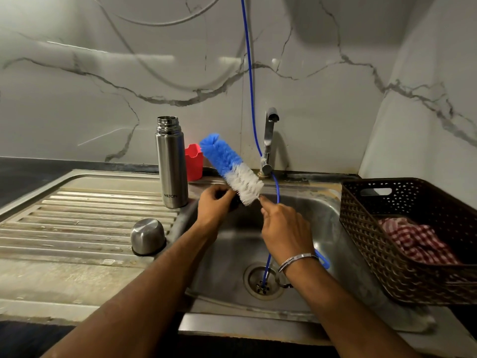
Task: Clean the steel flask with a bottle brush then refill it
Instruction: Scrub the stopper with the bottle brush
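The steel flask (171, 164) stands upright and uncapped at the drainboard's right edge, beside the sink. Its steel cap (147, 236) rests mouth-down on the drainboard nearer me. Over the basin, my right hand (284, 228) pinches the wire stem of the bottle brush (229, 166), whose blue and white bristles tilt up and to the left. The brush's blue loop end sticks out by my right wrist. My left hand (214, 202) is curled around a small dark object, mostly hidden, pressed against the white bristles.
The steel sink (322, 215) lies below my hands, with a tap (268, 140) behind it and a blue hose (249, 73) hanging into the drain. A red holder (194, 161) stands behind the flask. At the right, a brown basket (374, 244) holds a checked cloth (413, 239).
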